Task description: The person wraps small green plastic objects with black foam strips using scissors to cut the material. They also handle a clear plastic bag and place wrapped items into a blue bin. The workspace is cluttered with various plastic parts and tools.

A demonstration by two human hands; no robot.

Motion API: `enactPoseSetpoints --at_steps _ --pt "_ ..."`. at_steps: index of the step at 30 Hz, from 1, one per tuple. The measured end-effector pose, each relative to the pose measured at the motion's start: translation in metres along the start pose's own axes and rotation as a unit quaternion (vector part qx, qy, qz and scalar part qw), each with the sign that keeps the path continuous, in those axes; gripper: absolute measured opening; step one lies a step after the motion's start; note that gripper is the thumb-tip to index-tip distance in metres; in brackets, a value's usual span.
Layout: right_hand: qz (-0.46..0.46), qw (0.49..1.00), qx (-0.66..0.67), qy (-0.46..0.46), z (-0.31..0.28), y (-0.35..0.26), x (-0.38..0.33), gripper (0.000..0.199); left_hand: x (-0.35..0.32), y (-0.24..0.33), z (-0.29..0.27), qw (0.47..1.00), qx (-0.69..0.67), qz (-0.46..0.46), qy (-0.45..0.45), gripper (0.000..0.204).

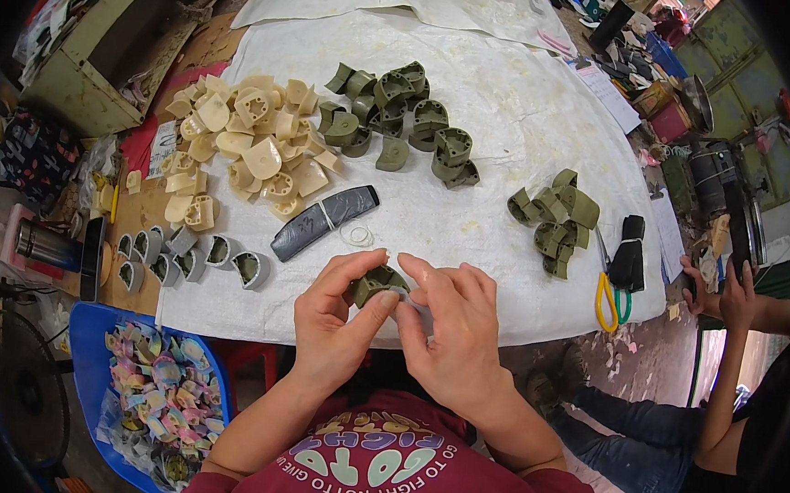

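An olive-green shoe heel (377, 285) is held up over the table's near edge, between my two hands. My left hand (339, 320) grips it between thumb and fingers. Around its right side close the fingers of my right hand (451, 328), hiding part of it. Just beyond my hands lie a loop of pale thread (357, 236) and a dark grey bundle (326, 222) tied with string. More olive-green heels form a group (388, 109) at the far middle and a smaller pile (557, 219) to the right. Beige heels (254, 136) are heaped on the left.
Grey heels (221, 251) stand at the near left. A blue tub (85, 362) of colourful scraps sits below the table. Scissors with yellow and green handles (607, 303) lie beside a black bundle (630, 252) on the right. Another person's hands (735, 298) are at the right edge.
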State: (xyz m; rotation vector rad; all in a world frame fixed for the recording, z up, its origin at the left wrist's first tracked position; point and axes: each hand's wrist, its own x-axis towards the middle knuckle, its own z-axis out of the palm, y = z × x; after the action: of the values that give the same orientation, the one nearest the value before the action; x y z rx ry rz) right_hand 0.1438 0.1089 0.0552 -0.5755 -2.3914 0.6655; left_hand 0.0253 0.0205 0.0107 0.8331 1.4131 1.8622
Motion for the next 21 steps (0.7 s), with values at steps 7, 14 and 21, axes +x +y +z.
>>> enactPoseSetpoints --at_steps 7,14,21 --pt "0.024 0.992 -0.069 0.102 -0.009 0.009 -0.012 0.059 -0.001 0.004 -0.010 0.995 -0.092 -0.036 0.028 0.046" --pt "0.355 0.666 0.655 -0.041 0.039 0.023 -0.065 0.038 -0.002 0.002 0.009 0.992 -0.123 0.005 -0.008 0.070" --pt "0.249 0.637 0.725 0.086 0.045 0.041 -0.044 0.018 -0.011 0.002 0.003 0.996 -0.011 0.079 -0.041 0.078"
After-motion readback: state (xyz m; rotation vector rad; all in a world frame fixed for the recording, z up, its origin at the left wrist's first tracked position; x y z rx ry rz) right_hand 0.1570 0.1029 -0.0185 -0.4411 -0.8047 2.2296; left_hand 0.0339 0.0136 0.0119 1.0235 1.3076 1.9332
